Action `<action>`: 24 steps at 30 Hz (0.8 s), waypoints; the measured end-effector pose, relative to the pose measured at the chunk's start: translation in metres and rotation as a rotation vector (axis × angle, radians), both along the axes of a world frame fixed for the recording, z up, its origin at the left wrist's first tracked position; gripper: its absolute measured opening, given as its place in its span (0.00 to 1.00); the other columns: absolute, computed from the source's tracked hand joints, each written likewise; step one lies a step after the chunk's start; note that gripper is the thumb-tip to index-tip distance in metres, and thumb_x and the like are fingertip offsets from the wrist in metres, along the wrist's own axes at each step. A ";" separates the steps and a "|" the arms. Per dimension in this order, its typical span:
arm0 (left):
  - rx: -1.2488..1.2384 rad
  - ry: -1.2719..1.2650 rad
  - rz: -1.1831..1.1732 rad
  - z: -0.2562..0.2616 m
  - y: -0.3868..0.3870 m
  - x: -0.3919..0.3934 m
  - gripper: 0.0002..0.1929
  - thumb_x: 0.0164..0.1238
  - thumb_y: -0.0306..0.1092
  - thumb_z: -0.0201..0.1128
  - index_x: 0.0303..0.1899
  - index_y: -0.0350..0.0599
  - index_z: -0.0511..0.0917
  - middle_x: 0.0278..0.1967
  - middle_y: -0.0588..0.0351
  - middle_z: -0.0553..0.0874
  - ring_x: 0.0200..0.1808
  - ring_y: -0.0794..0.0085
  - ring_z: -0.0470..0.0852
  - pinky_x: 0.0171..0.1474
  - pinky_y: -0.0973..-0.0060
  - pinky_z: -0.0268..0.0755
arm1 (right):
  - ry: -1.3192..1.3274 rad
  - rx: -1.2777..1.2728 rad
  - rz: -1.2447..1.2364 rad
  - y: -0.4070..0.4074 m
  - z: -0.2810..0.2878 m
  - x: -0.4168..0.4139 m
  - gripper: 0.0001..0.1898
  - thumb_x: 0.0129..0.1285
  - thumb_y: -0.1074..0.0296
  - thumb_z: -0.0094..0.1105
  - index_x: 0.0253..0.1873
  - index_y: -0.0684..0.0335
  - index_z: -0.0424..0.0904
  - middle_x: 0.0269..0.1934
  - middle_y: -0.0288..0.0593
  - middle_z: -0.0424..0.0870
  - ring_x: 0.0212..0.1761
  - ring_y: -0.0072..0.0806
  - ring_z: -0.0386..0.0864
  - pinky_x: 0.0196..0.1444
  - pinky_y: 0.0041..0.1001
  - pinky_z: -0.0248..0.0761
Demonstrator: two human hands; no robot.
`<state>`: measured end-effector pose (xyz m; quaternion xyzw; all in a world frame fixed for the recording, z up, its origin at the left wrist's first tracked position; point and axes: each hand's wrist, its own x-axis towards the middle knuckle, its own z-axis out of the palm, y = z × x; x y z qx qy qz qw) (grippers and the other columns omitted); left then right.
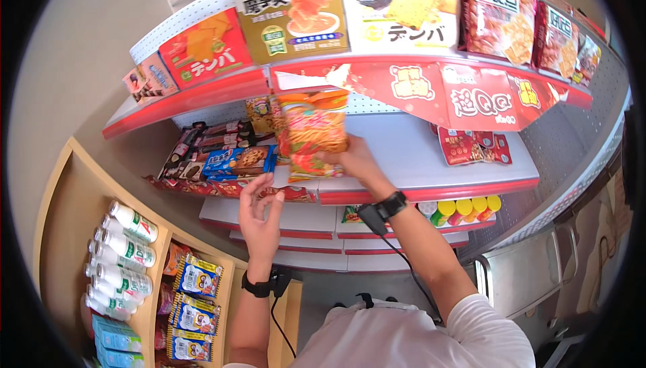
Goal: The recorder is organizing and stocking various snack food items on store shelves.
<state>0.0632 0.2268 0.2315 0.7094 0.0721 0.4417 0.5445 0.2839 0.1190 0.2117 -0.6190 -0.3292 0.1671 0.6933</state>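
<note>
My right hand grips the lower right side of an orange snack bag, which stands upright at the middle shelf. Behind the bag, part of another yellow snack bag shows. My left hand is raised in front of the shelf edge with fingers apart and nothing in it. Just beyond its fingertips lies a blue cookie packet on a row of dark snack packets.
Boxes, such as a gold and white one, line the upper shelf. Red packets lie right on the middle shelf; yellow-lidded canisters stand below. A wooden cabinet at left holds white bottles and blue snack packs. A metal cart stands right.
</note>
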 end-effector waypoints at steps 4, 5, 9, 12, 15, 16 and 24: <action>-0.132 -0.079 -0.129 0.012 -0.015 0.003 0.28 0.70 0.21 0.66 0.69 0.38 0.68 0.68 0.48 0.75 0.70 0.65 0.72 0.69 0.68 0.69 | 0.303 0.143 0.057 -0.052 0.023 0.003 0.24 0.60 0.70 0.74 0.59 0.74 0.79 0.53 0.46 0.88 0.51 0.31 0.86 0.58 0.32 0.77; -0.190 -0.087 -0.197 0.015 -0.023 0.002 0.29 0.69 0.21 0.67 0.70 0.40 0.66 0.70 0.47 0.73 0.72 0.65 0.70 0.72 0.66 0.66 | 0.419 0.131 0.068 -0.069 0.027 0.002 0.24 0.60 0.71 0.74 0.59 0.74 0.79 0.53 0.46 0.88 0.51 0.30 0.85 0.58 0.31 0.77; -0.279 0.029 -0.452 0.005 -0.041 -0.007 0.42 0.69 0.26 0.71 0.78 0.41 0.54 0.76 0.47 0.64 0.77 0.60 0.64 0.77 0.62 0.58 | 0.481 0.162 0.166 -0.110 0.031 -0.023 0.25 0.61 0.70 0.74 0.60 0.75 0.78 0.53 0.45 0.88 0.51 0.28 0.85 0.57 0.30 0.77; -0.409 0.107 -0.661 -0.016 -0.058 -0.016 0.47 0.68 0.31 0.73 0.79 0.40 0.48 0.76 0.48 0.61 0.78 0.61 0.63 0.77 0.62 0.57 | 0.386 0.027 0.280 -0.128 0.030 -0.054 0.27 0.62 0.68 0.74 0.62 0.74 0.77 0.53 0.45 0.87 0.52 0.26 0.84 0.57 0.28 0.76; -0.339 0.166 -0.606 -0.039 -0.070 -0.029 0.44 0.66 0.33 0.76 0.77 0.38 0.55 0.72 0.50 0.70 0.74 0.66 0.68 0.74 0.65 0.63 | 0.281 -0.249 0.337 -0.118 0.032 -0.090 0.29 0.63 0.65 0.76 0.65 0.71 0.77 0.55 0.44 0.87 0.54 0.24 0.83 0.60 0.28 0.75; -0.402 0.199 -0.562 -0.046 -0.070 -0.030 0.42 0.66 0.33 0.76 0.75 0.37 0.59 0.69 0.51 0.74 0.71 0.68 0.72 0.72 0.67 0.66 | 0.191 -0.238 0.355 -0.112 0.030 -0.099 0.30 0.63 0.64 0.76 0.66 0.69 0.76 0.56 0.43 0.86 0.54 0.23 0.82 0.60 0.27 0.75; -0.515 0.193 -0.299 -0.083 -0.066 -0.098 0.27 0.61 0.24 0.76 0.62 0.35 0.76 0.57 0.52 0.87 0.58 0.70 0.85 0.64 0.68 0.75 | -0.281 -0.306 0.079 -0.014 0.050 -0.012 0.34 0.61 0.59 0.78 0.66 0.71 0.74 0.53 0.43 0.85 0.52 0.28 0.83 0.53 0.29 0.78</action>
